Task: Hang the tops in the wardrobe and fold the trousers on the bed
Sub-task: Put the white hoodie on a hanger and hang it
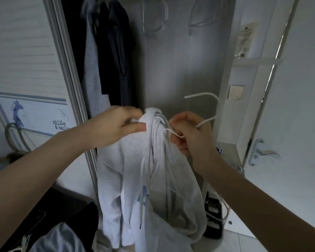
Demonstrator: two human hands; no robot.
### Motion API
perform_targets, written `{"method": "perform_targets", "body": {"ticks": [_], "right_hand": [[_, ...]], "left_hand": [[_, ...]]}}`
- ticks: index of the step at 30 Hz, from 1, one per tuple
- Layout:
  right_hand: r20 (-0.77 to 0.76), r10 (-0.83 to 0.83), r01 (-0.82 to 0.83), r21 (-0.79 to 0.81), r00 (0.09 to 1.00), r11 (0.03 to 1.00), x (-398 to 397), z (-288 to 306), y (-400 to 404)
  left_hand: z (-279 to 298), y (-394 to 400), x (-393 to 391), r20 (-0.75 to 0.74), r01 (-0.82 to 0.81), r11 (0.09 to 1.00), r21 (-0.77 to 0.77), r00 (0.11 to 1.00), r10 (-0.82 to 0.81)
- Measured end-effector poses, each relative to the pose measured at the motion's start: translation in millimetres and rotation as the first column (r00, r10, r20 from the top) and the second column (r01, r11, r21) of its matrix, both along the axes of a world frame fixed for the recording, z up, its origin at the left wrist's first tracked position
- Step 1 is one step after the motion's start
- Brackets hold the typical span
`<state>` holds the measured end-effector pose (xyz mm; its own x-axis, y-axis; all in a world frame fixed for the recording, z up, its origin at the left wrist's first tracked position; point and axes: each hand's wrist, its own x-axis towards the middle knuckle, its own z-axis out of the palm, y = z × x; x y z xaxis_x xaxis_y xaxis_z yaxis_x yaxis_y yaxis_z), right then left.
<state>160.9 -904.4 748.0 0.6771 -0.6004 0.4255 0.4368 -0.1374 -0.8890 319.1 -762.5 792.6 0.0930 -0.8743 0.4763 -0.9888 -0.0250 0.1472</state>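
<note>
A white hooded top [135, 179] with a drawstring and a blue print hangs bunched in front of the open wardrobe [180, 70]. My left hand [116, 122] grips its gathered neck on the left. My right hand [189, 131] holds a white wire hanger [207, 106] at the neck's right side, the hook curving up and left above my fingers. Part of the hanger is hidden inside the fabric. On the rail, a grey top [91, 66] and dark tops [116, 57] hang at the left.
Clear empty hangers [153, 17] hang on the rail at upper centre and right. The sliding wardrobe door [25, 51] stands at the left, a white door with a handle [260, 151] at the right. Dark and light clothes [49, 230] lie at the lower left.
</note>
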Motion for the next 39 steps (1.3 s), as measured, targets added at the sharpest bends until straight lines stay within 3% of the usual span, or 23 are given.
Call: {"method": "perform_targets", "body": {"ticks": [2,4,6,9,11,13,15,16,18,21,26,28,30,31,33,34,37,39], "right_hand": [[0.047,-0.050,0.049,0.034,0.998,0.998,0.6,0.4,-2.3],[0.032,-0.075,0.073,0.063,0.997,0.995,3.4,-1.7,-1.3],[-0.024,-0.090,0.091,0.032,0.996,0.995,6.7,-4.0,-1.1],[-0.212,-0.198,0.150,-0.223,0.957,0.963,9.2,-4.4,-1.9],[-0.281,-0.300,0.151,-0.450,0.912,0.880,8.5,-5.1,-4.1],[-0.121,-0.406,0.266,-0.583,0.906,0.768,-0.9,-9.8,-6.0],[0.051,-0.373,0.334,-0.569,0.926,0.752,-15.9,-25.6,-3.8],[0.039,-0.314,0.284,-0.542,0.949,0.791,-24.5,-40.7,-0.8],[-0.186,-0.126,0.025,-0.470,0.974,0.882,-31.8,-78.8,13.7],[-0.522,0.021,-0.288,-0.437,0.853,0.852,-22.6,-127.1,20.1],[-0.753,0.099,-0.573,-0.401,0.651,0.715,-0.4,-153.9,-0.8],[-0.778,0.044,-0.600,-0.445,0.626,0.665,1.5,-158.5,-11.7],[-0.736,-0.104,-0.569,-0.597,0.669,0.565,1.8,-156.7,-26.2],[-0.665,-0.207,-0.526,-0.712,0.717,0.465,1.2,-152.7,-35.3],[-0.355,-0.400,-0.317,-0.935,0.845,0.159,-0.2,-140.2,-56.4],[-0.252,-0.431,-0.250,-0.966,0.867,0.061,-0.9,-131.2,-67.1],[-0.398,-0.358,-0.397,-0.914,0.844,0.080,-9.4,-96.7,-90.7],[-0.391,-0.289,-0.401,-0.916,0.874,0.027,-13.5,-78.3,-97.5]], "left_hand": [[-3.0,-4.5,-10.3,-0.109,-0.015,0.999,-0.044,0.994,0.010],[-13.6,-9.8,-18.9,-0.009,-0.133,0.986,-0.102,0.991,0.133],[-24.0,-11.9,-26.5,0.018,-0.149,0.982,-0.120,0.988,0.152],[-40.3,-8.7,-28.2,-0.228,-0.039,0.996,-0.081,0.973,0.019],[-52.9,-1.6,-23.4,-0.359,-0.154,0.978,-0.142,0.929,0.094],[-61.2,8.5,-17.5,-0.457,-0.331,0.929,-0.163,0.860,0.226],[-64.4,19.0,-11.2,-0.526,-0.437,0.874,-0.212,0.805,0.275],[-63.4,21.8,-11.5,-0.542,-0.462,0.852,-0.248,0.795,0.274],[-59.9,28.2,-12.2,-0.584,-0.492,0.813,-0.310,0.773,0.246],[-51.3,30.4,-16.1,-0.642,-0.481,0.797,-0.365,0.750,0.158],[-42.1,61.8,-4.0,-0.671,-0.504,0.770,-0.391,0.729,0.137],[-39.6,76.7,1.8,-0.682,-0.525,0.748,-0.406,0.719,0.134],[-40.8,89.9,5.4,-0.647,-0.531,0.740,-0.411,0.742,0.173],[-43.3,96.8,7.7,-0.624,-0.530,0.741,-0.413,0.757,0.194],[-50.3,110.8,11.6,-0.564,-0.513,0.756,-0.407,0.792,0.233],[-53.6,118.7,13.2,-0.528,-0.495,0.771,-0.400,0.812,0.247],[-65.7,140.6,19.9,-0.447,-0.475,0.804,-0.359,0.843,0.298],[-73.6,152.0,25.5,-0.390,-0.499,0.805,-0.321,0.844,0.368]]}}
